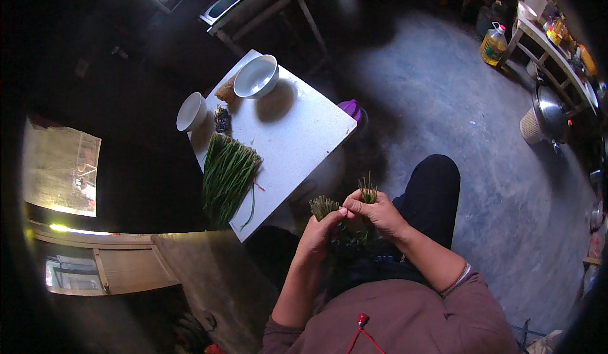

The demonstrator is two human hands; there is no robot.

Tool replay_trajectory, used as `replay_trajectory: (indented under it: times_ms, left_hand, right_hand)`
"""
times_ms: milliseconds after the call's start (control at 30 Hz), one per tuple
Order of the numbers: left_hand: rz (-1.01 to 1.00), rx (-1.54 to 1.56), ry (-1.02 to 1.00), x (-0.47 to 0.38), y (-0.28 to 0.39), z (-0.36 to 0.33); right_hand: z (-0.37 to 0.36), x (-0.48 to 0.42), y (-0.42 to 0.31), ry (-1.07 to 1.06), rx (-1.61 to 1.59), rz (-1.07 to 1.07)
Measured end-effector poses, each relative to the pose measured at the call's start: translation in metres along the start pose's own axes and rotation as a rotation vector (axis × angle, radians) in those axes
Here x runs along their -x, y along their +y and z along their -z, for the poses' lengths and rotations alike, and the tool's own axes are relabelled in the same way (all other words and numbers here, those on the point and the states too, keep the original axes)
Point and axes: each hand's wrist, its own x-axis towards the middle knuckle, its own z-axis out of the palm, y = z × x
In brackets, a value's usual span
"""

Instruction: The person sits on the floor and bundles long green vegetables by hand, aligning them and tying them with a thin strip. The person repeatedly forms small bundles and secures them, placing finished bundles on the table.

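My left hand (323,228) is closed around a bundle of thin green stalks (324,206), their cut ends pointing up. Beside it, my right hand (377,214) grips a smaller bunch of green stalks (368,193). The fingertips of both hands meet between the bunches, above my lap. On the white tabletop (304,121) ahead to the left lies a large pile of long green leafy stalks, possibly chives (230,178), with a red tie (259,184) at its edge. Behind the pile are a small dark bundle (222,119), a tan object (227,90) and two white bowls (256,77).
A purple item (350,109) shows beyond the table's far right edge. On the concrete floor stand a bottle of yellow oil (494,45) and a metal pot (550,107) by a perforated basket (532,126). A shelf with bottles (546,40) is at the upper right; my knee (434,188) juts forward.
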Motion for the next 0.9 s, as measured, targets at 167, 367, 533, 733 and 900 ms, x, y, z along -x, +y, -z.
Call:
replay_trajectory:
  times_ms: [167, 367, 533, 733, 900]
  left_hand:
    - [-0.009, 0.012, 0.052, 0.002, 0.001, -0.006]
    - [-0.039, 0.066, 0.045, -0.004, -0.004, 0.001]
    - [-0.104, 0.105, 0.077, 0.001, 0.002, -0.010]
    - [-0.127, 0.063, -0.004, -0.004, -0.001, -0.003]
    - [-0.153, 0.156, -0.049, -0.012, -0.006, -0.007]
  right_hand:
    - [0.018, -0.004, 0.006, 0.186, -0.176, -0.020]
    - [-0.003, 0.004, -0.006, 0.092, -0.041, -0.048]
    - [-0.009, 0.003, 0.001, 0.043, -0.183, -0.073]
    - [-0.009, -0.003, 0.015, 0.032, -0.184, -0.014]
    - [-0.011, 0.001, 0.010, 0.058, -0.177, -0.026]
